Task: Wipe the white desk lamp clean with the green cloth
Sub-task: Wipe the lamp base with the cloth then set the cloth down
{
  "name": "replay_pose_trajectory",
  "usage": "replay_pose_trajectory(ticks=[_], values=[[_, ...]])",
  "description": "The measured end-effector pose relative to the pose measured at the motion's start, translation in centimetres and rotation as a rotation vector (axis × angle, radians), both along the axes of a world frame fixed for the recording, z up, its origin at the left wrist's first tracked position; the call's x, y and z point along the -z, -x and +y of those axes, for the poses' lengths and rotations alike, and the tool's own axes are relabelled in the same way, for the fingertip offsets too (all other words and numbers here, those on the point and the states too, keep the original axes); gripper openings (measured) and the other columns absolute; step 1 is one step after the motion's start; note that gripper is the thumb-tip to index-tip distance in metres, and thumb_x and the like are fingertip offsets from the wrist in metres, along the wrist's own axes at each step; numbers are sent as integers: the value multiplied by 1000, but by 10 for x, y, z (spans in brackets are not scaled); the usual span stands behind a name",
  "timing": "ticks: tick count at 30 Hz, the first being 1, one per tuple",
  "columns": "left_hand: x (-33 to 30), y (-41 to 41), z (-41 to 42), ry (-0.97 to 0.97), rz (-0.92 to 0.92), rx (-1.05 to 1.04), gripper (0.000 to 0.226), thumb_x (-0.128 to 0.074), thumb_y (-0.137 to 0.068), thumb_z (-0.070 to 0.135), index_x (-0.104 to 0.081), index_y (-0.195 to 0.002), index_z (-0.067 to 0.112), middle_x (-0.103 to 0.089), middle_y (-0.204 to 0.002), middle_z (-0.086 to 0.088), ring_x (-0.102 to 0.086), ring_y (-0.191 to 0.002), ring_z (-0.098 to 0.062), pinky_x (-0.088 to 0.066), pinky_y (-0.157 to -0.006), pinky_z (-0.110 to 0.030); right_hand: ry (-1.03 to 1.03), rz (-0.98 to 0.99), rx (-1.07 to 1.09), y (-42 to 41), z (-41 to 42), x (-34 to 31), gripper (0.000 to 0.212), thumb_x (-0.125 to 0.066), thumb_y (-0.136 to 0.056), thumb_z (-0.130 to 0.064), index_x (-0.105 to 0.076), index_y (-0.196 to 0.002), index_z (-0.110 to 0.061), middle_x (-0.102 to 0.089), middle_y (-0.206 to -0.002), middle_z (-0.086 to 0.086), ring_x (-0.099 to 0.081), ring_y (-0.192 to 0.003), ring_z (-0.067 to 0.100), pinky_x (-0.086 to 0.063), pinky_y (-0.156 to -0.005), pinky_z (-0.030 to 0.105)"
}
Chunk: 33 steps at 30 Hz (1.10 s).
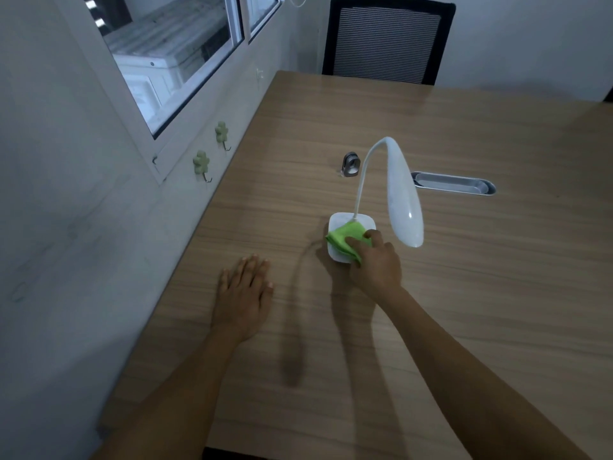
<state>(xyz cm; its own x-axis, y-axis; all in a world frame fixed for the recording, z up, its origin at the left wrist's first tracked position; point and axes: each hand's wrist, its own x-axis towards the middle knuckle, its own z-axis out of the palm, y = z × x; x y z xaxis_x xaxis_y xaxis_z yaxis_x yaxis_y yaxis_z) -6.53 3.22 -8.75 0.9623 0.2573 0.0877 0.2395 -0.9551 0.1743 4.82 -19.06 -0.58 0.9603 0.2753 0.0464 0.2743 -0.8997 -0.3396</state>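
Note:
A white desk lamp point(404, 197) stands in the middle of the wooden desk point(481, 293), its curved neck arching up from a square base and its long head drooping toward me. A folded green cloth point(348, 236) lies on the front of that base. My right hand point(376, 260) presses down on the cloth and grips it, fingers on top of the fabric. My left hand point(243, 293) rests flat on the desk to the left of the lamp, fingers spread and holding nothing.
A small metal clip-like object point(351, 165) sits just behind the lamp. A silver oval cable slot point(454, 183) is set into the desk at the right. A black mesh chair point(386, 41) stands at the far edge. The wall with flower hooks point(200, 164) borders the left.

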Motion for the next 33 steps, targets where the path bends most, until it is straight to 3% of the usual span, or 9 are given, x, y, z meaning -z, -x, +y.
replay_pose_trajectory(ticks=[6, 11, 17, 19, 22, 23, 26, 28, 33], values=[[0, 1, -1, -2, -18, -3, 54, -22, -90, 44, -37, -139, 26, -40, -150, -2, -32, -141, -23, -26, -112, -53, 43, 77, 303, -25, -21, 3, 47, -56, -82, -18, -52, -129, -17, -46, -134, 16, -48, -112, 43, -41, -96, 42], [-1, 1, -1, -7, -7, -3, 54, -21, -91, 45, -36, -139, 26, -39, -151, -1, -31, -141, -22, -26, -112, -52, 92, 39, 84, -15, -3, 5, 43, -53, -80, -13, -58, -121, -20, -54, -122, 17, -52, -104, 42, -43, -88, 42], [-1, 1, 0, 5, -14, 4, 53, -24, -91, 44, -37, -139, 25, -40, -149, -2, -33, -140, -23, -27, -111, -53, -25, 188, 450, -33, -30, -2, 37, -52, -83, -20, -54, -119, -15, -45, -131, 18, -45, -114, 44, -40, -101, 47], [-1, 1, 0, -1, -7, 2, 53, -24, -91, 44, -37, -139, 25, -40, -150, -2, -32, -141, -23, -26, -111, -53, -158, 178, 479, -34, -24, -8, 41, -55, -83, -31, -52, -119, -12, -47, -129, 18, -46, -115, 43, -41, -101, 45], [-1, 1, -1, 3, -1, 2, 55, -21, -91, 45, -35, -140, 25, -38, -151, -1, -29, -142, -22, -24, -113, -52, -250, 250, 398, -48, -16, 16, 66, -44, -63, -58, -50, -119, -23, -60, -119, 11, -54, -109, 34, -39, -84, 35], [-1, 1, -1, 5, 1, 4, 56, -20, -90, 45, -35, -141, 26, -37, -152, -1, -28, -142, -22, -23, -113, -52, -239, 273, 391, -56, -19, 29, 66, -41, -62, -58, -49, -119, -24, -61, -118, 10, -55, -108, 34, -39, -83, 36], [0, 1, -1, 3, -2, 6, 57, -20, -90, 45, -34, -141, 26, -36, -152, -2, -28, -142, -22, -23, -113, -52, -164, 259, 443, -41, -19, -5, 42, -50, -81, -35, -51, -119, -16, -50, -132, 14, -47, -119, 39, -38, -103, 43], [-1, 1, 0, -1, -5, 3, 56, -22, -90, 45, -36, -140, 26, -38, -151, -2, -30, -141, -22, -24, -112, -53, -183, 243, 507, -43, -19, -14, 40, -52, -86, -26, -50, -123, -12, -41, -139, 16, -41, -125, 40, -32, -111, 46], [-2, 1, -1, -11, -4, 2, 55, -23, -90, 44, -37, -139, 25, -40, -150, -2, -32, -140, -23, -26, -111, -54, -201, 174, 277, -79, -29, 47, 56, -39, -70, -64, -52, -109, -27, -58, -118, 3, -54, -105, 30, -45, -95, 48]])
